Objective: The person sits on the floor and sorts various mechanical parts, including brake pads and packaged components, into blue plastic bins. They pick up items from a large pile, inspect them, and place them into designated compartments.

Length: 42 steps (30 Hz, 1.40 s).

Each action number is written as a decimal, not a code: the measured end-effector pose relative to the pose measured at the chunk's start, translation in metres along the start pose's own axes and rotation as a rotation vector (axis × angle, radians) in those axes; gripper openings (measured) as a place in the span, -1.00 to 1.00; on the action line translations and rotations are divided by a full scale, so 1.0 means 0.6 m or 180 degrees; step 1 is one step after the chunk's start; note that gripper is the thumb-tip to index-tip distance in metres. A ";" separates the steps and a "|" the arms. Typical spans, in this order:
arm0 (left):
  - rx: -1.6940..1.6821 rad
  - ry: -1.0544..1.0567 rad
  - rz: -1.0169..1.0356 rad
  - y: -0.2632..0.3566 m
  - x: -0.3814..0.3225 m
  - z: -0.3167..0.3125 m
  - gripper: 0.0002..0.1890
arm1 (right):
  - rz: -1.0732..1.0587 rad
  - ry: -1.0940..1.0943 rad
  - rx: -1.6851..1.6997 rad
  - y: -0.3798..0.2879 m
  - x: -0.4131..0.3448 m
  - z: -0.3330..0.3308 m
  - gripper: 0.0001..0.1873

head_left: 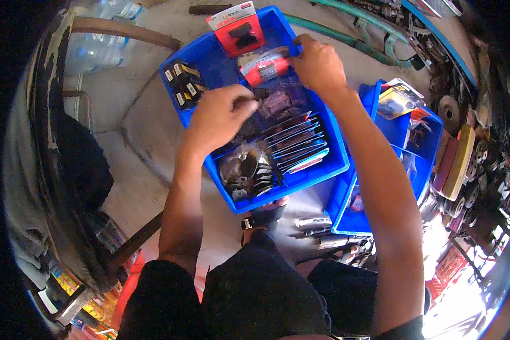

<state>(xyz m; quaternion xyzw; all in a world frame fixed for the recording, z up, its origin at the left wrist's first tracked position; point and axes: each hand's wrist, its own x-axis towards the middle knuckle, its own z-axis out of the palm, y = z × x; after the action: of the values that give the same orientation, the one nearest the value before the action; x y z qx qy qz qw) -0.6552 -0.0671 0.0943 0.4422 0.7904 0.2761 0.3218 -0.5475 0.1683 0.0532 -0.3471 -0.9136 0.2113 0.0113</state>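
Note:
My right hand (pixel 321 66) is at the far right wall of a blue plastic divided bin (pixel 338 163), its fingertips gripping the edge of a red-and-white carded blister pack (pixel 261 70). Hovering above the bin's middle, my left hand (pixel 219 117) has curled fingers with a gap at the thumb and nothing visible in it. Another red carded pack (pixel 240 32), with dark pads inside, leans on the far rim. Small black boxes (pixel 182 85) fill the left compartment. A row of thin carded packs (pixel 297 142) stands in the near right one, beside bagged parts (pixel 246 165).
A second blue divided bin (pixel 348 227) sits to the right, holding a yellow carded pack (pixel 397 102). Metal parts (pixel 471 170) crowd the right side. A green metal frame (pixel 357 42) lies beyond. At left are plastic bottles (pixel 97 55) and a brown metal bar (pixel 123 29).

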 end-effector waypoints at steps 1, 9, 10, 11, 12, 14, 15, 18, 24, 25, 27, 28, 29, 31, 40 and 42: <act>-0.0152 0.0265 -0.0250 0.000 -0.006 -0.009 -0.72 | 0.0116 0.0112 0.0022 0.013 0.000 -0.007 -0.55; 0.0381 0.1153 -0.0244 0.020 -0.020 -0.027 -0.67 | -0.0298 -0.0008 -0.0413 0.189 -0.174 -0.202 -0.71; 0.0419 0.1095 -0.0294 0.048 -0.027 -0.029 -0.66 | -0.0262 -0.0189 -0.0544 0.220 -0.220 -0.221 -0.74; 0.0458 0.1055 -0.0344 0.071 -0.038 -0.030 -0.66 | -0.0239 -0.0365 -0.0675 0.245 -0.268 -0.243 -0.77; 0.0623 0.1090 -0.0229 0.085 -0.051 -0.026 -0.69 | -0.0028 -0.0592 -0.0782 0.263 -0.319 -0.259 -0.79; 0.0290 0.0942 -0.0095 0.148 -0.076 -0.010 -0.71 | 0.0298 -0.0808 -0.0647 0.284 -0.427 -0.280 -0.83; 0.0391 0.0695 -0.0093 0.181 -0.084 0.000 -0.71 | 0.0545 -0.0517 -0.0513 0.272 -0.481 -0.283 -0.82; -0.0043 0.0335 0.0733 0.240 -0.106 0.051 -0.74 | 0.1324 -0.0123 0.0171 0.317 -0.666 -0.219 -0.71; -0.0260 -0.1823 0.2003 0.315 -0.140 0.184 -0.65 | 0.2905 0.0447 0.1634 0.297 -0.899 -0.072 -0.77; -0.0225 -0.2030 0.2074 0.308 -0.143 0.211 -0.63 | 0.2687 0.0694 0.1588 0.305 -0.938 -0.028 -0.77; -0.0559 -0.2674 0.1723 0.300 -0.159 0.253 -0.63 | 0.2099 -0.0168 0.0932 0.272 -0.931 -0.067 -0.63; -0.0498 -0.2703 0.1682 0.293 -0.173 0.261 -0.63 | 0.2346 -0.0688 0.1022 0.274 -0.932 -0.065 -0.59; -0.0492 -0.2779 0.1732 0.292 -0.175 0.279 -0.62 | 0.2041 -0.0991 0.0639 0.315 -0.968 -0.036 -0.60; -0.0076 -0.3203 0.1086 0.321 -0.181 0.265 -0.64 | 0.1966 -0.0581 0.1012 0.313 -0.930 -0.049 -0.65; 0.1418 -0.3430 0.1596 0.426 -0.162 0.245 -0.61 | 0.2622 -0.0509 0.0765 0.370 -0.960 -0.125 -0.57; 0.1702 -0.3564 0.1920 0.475 -0.161 0.251 -0.63 | 0.2955 0.0354 0.0417 0.419 -1.002 -0.078 -0.62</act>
<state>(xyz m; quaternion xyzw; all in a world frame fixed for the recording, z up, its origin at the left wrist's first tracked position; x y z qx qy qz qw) -0.3547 0.0012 0.2288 0.7829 0.3885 -0.1208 0.4706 0.0747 -0.0300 0.0724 -0.7283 -0.6446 0.2323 -0.0136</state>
